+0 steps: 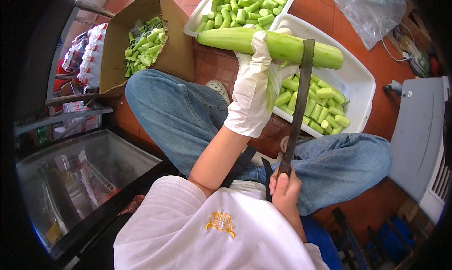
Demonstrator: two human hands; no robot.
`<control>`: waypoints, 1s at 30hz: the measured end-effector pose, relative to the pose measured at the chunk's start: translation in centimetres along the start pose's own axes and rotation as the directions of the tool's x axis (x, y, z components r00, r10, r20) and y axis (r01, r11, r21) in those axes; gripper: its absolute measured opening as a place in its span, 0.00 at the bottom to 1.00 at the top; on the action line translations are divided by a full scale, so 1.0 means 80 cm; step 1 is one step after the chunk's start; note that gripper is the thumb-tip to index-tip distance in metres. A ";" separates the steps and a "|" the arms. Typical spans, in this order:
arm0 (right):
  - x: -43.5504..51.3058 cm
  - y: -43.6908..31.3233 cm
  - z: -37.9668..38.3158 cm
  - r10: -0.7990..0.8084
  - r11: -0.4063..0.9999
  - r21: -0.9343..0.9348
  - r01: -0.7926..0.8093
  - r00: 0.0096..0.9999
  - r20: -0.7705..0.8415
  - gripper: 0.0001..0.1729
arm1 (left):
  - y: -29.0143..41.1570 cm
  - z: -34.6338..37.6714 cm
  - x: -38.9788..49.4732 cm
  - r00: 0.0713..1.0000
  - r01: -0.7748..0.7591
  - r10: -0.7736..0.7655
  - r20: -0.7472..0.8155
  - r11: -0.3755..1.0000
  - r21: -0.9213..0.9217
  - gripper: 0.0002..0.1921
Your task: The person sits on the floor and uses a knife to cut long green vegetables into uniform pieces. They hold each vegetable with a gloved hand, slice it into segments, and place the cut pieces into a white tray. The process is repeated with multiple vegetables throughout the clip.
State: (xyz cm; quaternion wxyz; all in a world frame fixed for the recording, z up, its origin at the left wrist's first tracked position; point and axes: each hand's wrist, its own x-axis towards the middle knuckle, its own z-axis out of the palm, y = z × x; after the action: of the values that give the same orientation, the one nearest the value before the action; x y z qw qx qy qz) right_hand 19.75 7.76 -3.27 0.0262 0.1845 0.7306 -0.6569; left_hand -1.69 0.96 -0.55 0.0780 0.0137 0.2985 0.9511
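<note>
My left hand (250,93), in a white disposable glove, grips a long pale-green peeled gourd (289,47) from below, fingers and thumb about its middle. The gourd lies crosswise, its tapered end to the left and its blunt end to the right. My right hand (285,191), bare, is closed around the handle of a long, narrow, dark-bladed knife (299,104). The blade points away from me and crosses in front of the gourd's right part; whether it touches is hard to tell. Below the gourd, a white plastic tub (360,82) holds cut gourd pieces (323,107).
A second white tub (190,28) full of cut pieces stands farther off. To the left, a cardboard box (178,47) contains green trimmings (144,51). A glass-topped cabinet (95,174) is at lower left, a grey appliance (413,128) at right. Clear plastic sheeting (370,12) lies on the tiled floor.
</note>
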 end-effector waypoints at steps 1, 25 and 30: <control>0.004 0.002 0.002 0.044 0.999 -0.002 -0.044 0.999 0.014 0.22 | -0.001 0.001 -0.001 1.000 -0.013 0.014 -0.017 1.000 0.026 0.28; -0.004 -0.005 -0.066 0.272 0.853 0.500 -0.151 0.945 -0.180 0.29 | 0.000 -0.035 0.015 0.999 0.000 0.004 -0.049 0.997 0.080 0.28; -0.012 -0.005 -0.042 0.208 0.880 0.448 -0.156 0.976 -0.069 0.29 | -0.009 -0.027 0.007 0.996 -0.021 0.031 -0.087 0.994 0.110 0.26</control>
State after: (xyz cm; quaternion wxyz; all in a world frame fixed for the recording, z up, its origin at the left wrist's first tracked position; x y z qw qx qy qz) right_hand 21.22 10.80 -2.16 0.0034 0.2908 0.5429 -0.7879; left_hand -2.25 0.44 -2.75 0.0516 -0.0202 0.3528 0.9341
